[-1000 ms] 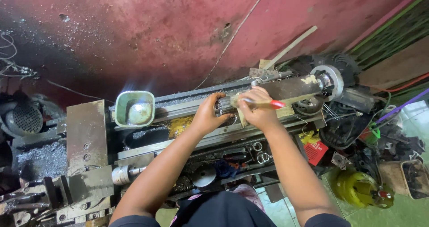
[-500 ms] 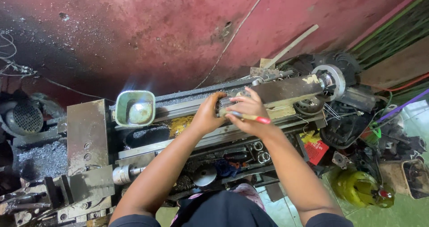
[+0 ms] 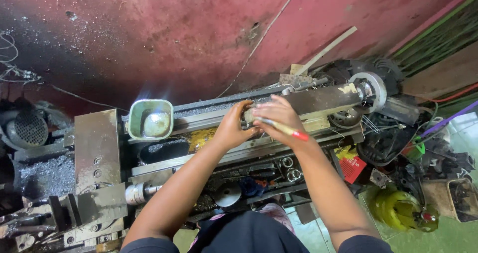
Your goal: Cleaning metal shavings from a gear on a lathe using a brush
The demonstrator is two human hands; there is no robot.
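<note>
Both of your hands meet on the end of the long metal bar (image 3: 318, 101) lying along the lathe bed (image 3: 209, 158). Your left hand (image 3: 233, 127) curls its fingers around the bar end. Your right hand (image 3: 279, 118) presses on the bar while pinching a red-tipped pencil (image 3: 281, 128) (tip pointing right). The lit work lamp (image 3: 150, 119) sits well to the left.

The wall (image 3: 199, 29) across the top of the frame is a blotchy dark red, speckled pale at upper left. My lamp shade (image 3: 150, 119) left of centre is pale green. The pencil (image 3: 283, 128) in my right hand (image 3: 276, 116) is cream with a red end. At lower right sit a yellow-green container (image 3: 401, 210) and a red box (image 3: 352, 167). The machine bed (image 3: 239, 148) is grimy grey.
</note>
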